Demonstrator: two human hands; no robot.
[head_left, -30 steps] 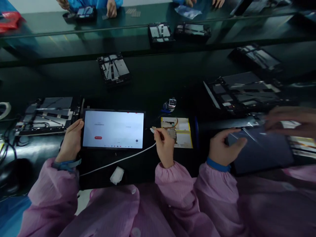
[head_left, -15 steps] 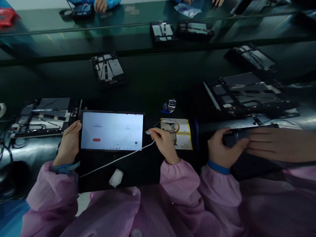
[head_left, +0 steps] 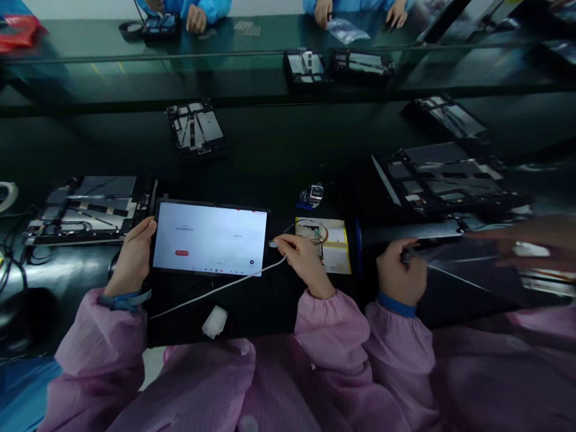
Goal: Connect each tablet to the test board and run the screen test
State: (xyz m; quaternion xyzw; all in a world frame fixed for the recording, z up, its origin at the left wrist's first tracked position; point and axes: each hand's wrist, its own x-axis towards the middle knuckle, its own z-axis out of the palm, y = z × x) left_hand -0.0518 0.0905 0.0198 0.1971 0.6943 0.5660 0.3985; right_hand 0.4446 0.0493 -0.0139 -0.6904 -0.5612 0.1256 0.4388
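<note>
A tablet (head_left: 209, 239) with a lit white screen lies flat on the dark bench in front of me. My left hand (head_left: 134, 259) grips its left edge, fingers curled over the frame. My right hand (head_left: 302, 258) pinches the plug of a white cable (head_left: 216, 291) right at the tablet's right edge. The cable trails back to the left across the bench toward my body. Behind my right hand lies a yellow-edged card (head_left: 324, 243) with a small circuit board on it.
A co-worker's hands (head_left: 399, 277) in pink sleeves handle a dark tablet (head_left: 468, 270) at my right. Opened tablet chassis (head_left: 85, 207) lie left, another (head_left: 195, 127) further back, more (head_left: 443, 177) at right. A small metal clip (head_left: 312, 195) and a white scrap (head_left: 215, 321) lie nearby.
My right hand has brought the cable plug leftward up to the tablet's right edge. My left hand keeps its hold. The co-worker's hands have shifted over their tablet.
</note>
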